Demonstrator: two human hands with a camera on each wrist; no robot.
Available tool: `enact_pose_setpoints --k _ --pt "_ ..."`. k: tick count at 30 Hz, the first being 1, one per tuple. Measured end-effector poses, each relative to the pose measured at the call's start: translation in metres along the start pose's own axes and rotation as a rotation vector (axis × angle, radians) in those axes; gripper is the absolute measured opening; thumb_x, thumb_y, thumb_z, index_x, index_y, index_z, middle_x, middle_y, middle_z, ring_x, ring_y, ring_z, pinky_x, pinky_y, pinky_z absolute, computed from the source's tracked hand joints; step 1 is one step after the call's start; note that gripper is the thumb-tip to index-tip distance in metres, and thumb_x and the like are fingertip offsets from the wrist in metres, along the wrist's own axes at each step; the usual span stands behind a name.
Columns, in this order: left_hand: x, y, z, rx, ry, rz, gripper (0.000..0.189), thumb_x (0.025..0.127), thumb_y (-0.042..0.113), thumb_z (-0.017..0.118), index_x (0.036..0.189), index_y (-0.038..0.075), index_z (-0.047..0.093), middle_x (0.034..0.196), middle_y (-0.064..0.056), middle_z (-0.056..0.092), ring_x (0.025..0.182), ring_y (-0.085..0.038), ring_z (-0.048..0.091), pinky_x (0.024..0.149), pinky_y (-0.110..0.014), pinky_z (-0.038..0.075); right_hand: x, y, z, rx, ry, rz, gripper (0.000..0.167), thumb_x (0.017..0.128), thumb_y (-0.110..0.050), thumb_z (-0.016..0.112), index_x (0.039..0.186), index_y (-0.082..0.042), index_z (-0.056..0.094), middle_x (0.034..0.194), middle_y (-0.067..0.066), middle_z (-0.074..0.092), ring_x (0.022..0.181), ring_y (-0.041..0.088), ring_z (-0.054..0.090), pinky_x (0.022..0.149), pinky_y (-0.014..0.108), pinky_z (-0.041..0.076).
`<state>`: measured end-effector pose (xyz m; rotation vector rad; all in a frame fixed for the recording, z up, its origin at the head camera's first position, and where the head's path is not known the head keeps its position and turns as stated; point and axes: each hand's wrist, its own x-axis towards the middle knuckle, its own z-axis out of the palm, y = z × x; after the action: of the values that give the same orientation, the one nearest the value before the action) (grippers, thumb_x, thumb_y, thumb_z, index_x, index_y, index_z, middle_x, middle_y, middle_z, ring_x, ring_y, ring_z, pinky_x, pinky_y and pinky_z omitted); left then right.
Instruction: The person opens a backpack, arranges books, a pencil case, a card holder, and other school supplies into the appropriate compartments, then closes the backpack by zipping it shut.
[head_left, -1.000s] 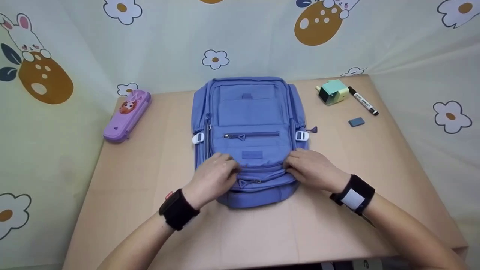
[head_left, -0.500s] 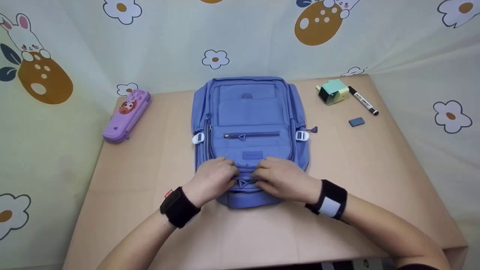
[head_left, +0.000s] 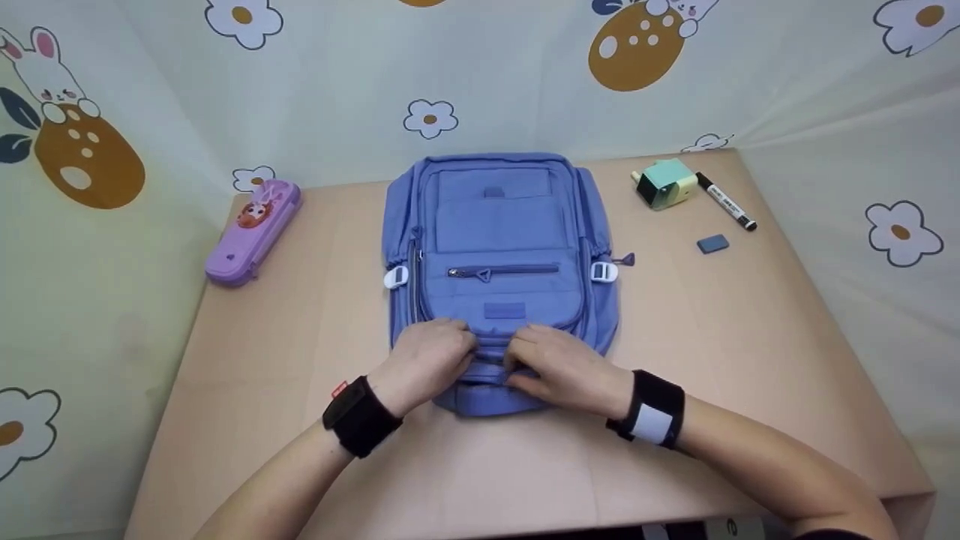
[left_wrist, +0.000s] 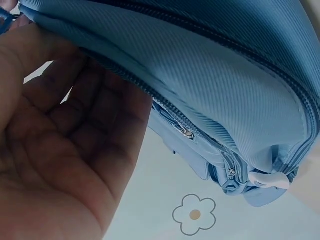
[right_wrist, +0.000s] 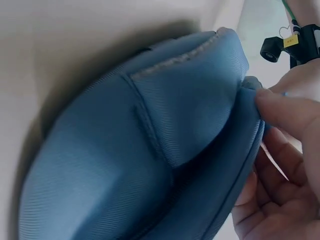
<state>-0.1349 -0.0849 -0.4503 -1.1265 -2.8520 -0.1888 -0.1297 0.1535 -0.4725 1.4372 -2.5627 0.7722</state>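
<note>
A blue backpack (head_left: 502,225) lies flat on the table, its front facing up. At its lower front pocket, my left hand (head_left: 431,356) grips the zippered edge with bent fingers. In the left wrist view the left hand's palm (left_wrist: 60,160) shows under that edge, fingertips partly hidden by the fabric. Close beside it, my right hand (head_left: 566,371) pinches the pocket's edge near the middle. The right wrist view has this thumb (right_wrist: 282,107) and the fingers on either side of the blue fabric. The lower pocket's triangular zipper pull is hidden in the head view.
A purple pencil case (head_left: 253,232) lies at the table's left edge. On the far right are a green and yellow pencil sharpener (head_left: 666,184), a black and white marker (head_left: 726,201) and a dark blue eraser (head_left: 712,244). Patterned cloth walls (head_left: 510,82) border the table.
My right hand has moved left along the lower pocket, from its right end to beside the left hand, then slightly down. The left hand has shifted slightly down. The triangular pull is now covered.
</note>
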Motion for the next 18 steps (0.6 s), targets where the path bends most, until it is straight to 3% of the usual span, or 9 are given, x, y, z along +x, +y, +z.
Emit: enact_pose_setpoints --k 6,13,18 --pt "0.0 0.0 0.001 -0.003 0.009 -0.013 0.018 0.094 0.011 0.066 0.076 0.011 0.067 0.075 -0.001 0.062 0.065 -0.021 0.059 0.054 -0.035 0.051 -0.008 0.001 -0.002 0.039 0.126 0.006 0.019 0.083 0.003 0.072 0.097 -0.006 0.064 0.092 0.003 0.067 0.087 0.019 0.065 0.082 0.035 0.055" --pt "0.0 0.0 0.003 0.001 0.022 -0.01 0.018 0.093 0.009 0.065 0.075 0.01 0.066 0.074 -0.001 0.062 0.064 -0.021 0.059 0.053 -0.036 0.051 -0.011 0.002 -0.004 0.076 0.113 0.124 0.026 0.08 0.009 0.069 0.1 -0.006 0.065 0.096 0.003 0.069 0.092 0.02 0.066 0.087 0.036 0.055" --pt "0.0 0.0 0.005 0.029 0.064 0.014 0.02 0.09 0.007 0.066 0.07 0.011 0.06 0.07 -0.001 0.059 0.062 -0.022 0.058 0.05 -0.037 0.05 -0.014 0.004 -0.004 0.083 0.14 0.121 0.028 0.077 0.012 0.066 0.098 -0.007 0.065 0.094 0.002 0.068 0.09 0.02 0.065 0.084 0.037 0.055"
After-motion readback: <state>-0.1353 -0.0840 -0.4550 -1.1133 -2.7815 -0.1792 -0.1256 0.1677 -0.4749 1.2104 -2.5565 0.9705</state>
